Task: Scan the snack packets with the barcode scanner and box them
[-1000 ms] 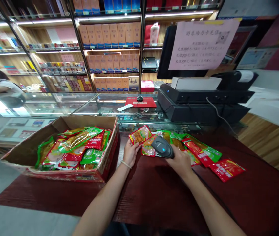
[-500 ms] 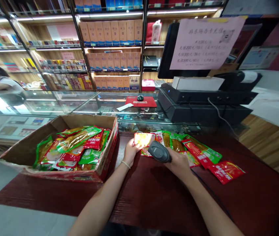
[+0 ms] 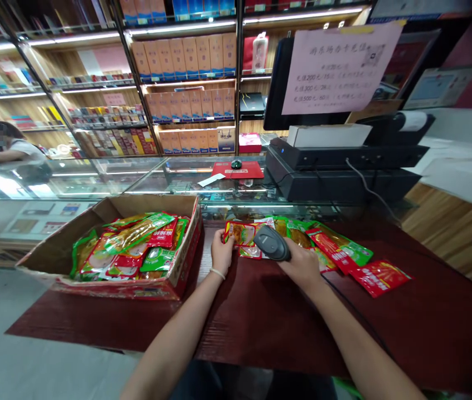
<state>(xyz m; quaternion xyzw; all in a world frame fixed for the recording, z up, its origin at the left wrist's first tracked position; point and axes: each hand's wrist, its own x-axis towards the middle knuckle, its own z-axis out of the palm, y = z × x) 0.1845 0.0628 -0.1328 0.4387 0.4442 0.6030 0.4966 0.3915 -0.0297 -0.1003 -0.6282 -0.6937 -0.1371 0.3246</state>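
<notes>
My left hand (image 3: 222, 250) grips a red-edged snack packet (image 3: 241, 233) by its left end, just above the table. In my right hand (image 3: 302, 264) is a dark grey barcode scanner (image 3: 272, 243), its head turned toward that packet and partly covering its right side. Behind and beside the scanner lie several green and red snack packets (image 3: 340, 244). One red packet (image 3: 380, 278) lies farthest right. To the left of my hands stands an open cardboard box (image 3: 190, 261) holding a pile of similar packets (image 3: 136, 241).
A dark red table (image 3: 261, 322) carries the box and packets. Behind it are a glass counter (image 3: 165, 172) with a red mouse pad (image 3: 252, 170), and a black cash register (image 3: 344, 180) at right. The scanner's cable (image 3: 356, 308) crosses the table. A person (image 3: 15, 150) leans at far left.
The bright scanner light on the packet in my left hand is gone, and its printed face shows. The packet has shifted slightly left. Both hands keep their holds; the camera view has moved a little.
</notes>
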